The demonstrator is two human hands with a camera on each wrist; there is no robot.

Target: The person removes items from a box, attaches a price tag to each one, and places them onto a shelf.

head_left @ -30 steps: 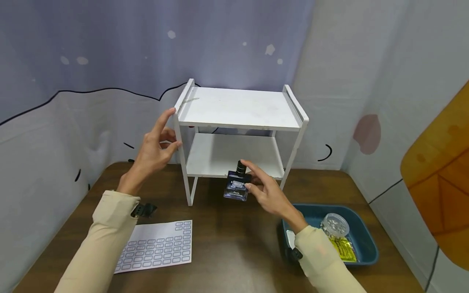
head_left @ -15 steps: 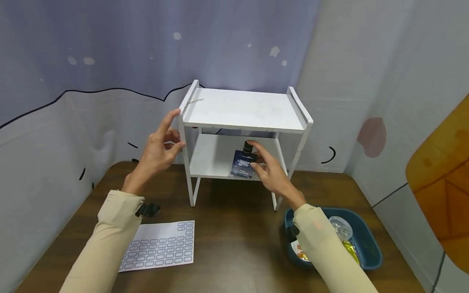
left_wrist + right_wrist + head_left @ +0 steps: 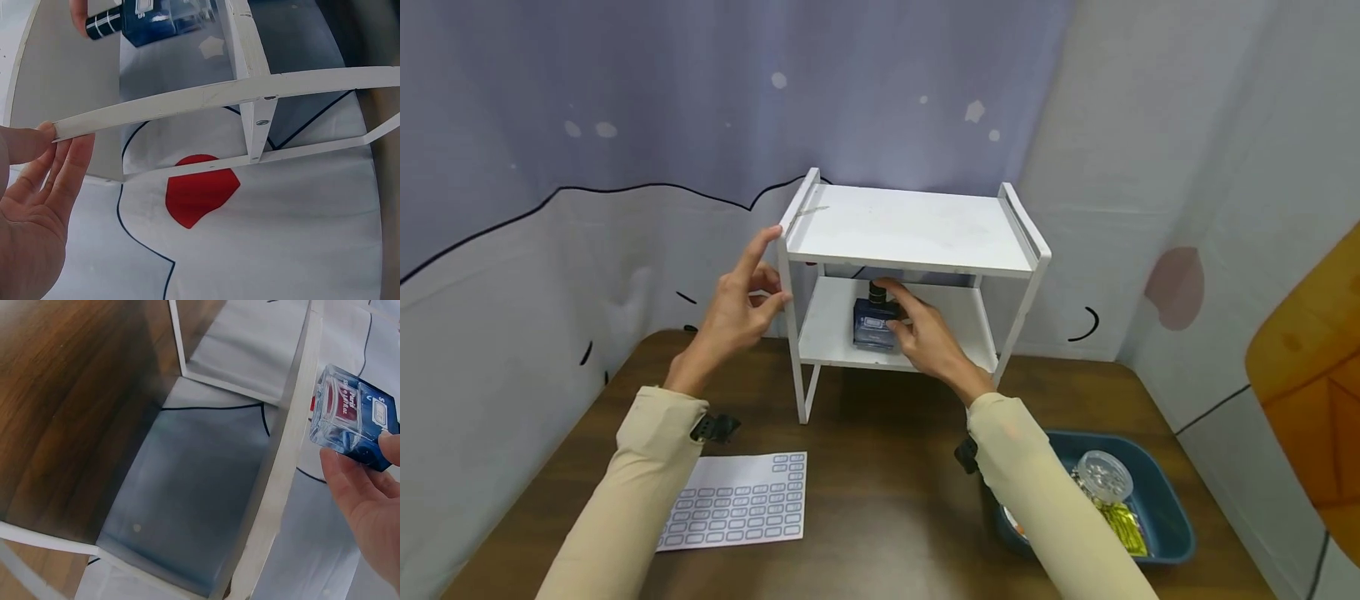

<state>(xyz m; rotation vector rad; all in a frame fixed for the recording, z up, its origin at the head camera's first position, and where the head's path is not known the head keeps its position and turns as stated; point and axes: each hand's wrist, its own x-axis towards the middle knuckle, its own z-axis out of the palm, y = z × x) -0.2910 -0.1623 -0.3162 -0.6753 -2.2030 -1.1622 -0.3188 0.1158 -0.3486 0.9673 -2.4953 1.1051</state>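
A dark blue glass perfume bottle (image 3: 872,327) with a black cap is upright in my right hand (image 3: 931,340), over the lower shelf (image 3: 827,329) of a white two-tier rack (image 3: 910,229). My thumb and fingers grip its side, with a finger up by the cap. In the right wrist view the bottle (image 3: 353,419) shows printed lettering; whether its base touches the shelf I cannot tell. My left hand (image 3: 736,308) pinches the rack's front left upright, with thumb and fingers on either side of the white bar (image 3: 156,106) in the left wrist view.
A sheet of printed labels (image 3: 741,504) lies on the wooden table (image 3: 865,475) at front left. At right, a blue-green bin (image 3: 1180,533) contains a clear round-lidded jar (image 3: 1105,477) and a yellow shiny packet (image 3: 1122,527). A patterned curtain (image 3: 700,100) hangs behind the rack.
My right hand has carried the perfume bottle up from in front of the rack and in over the lower shelf, then leftward. The left hand keeps its hold on the upright.
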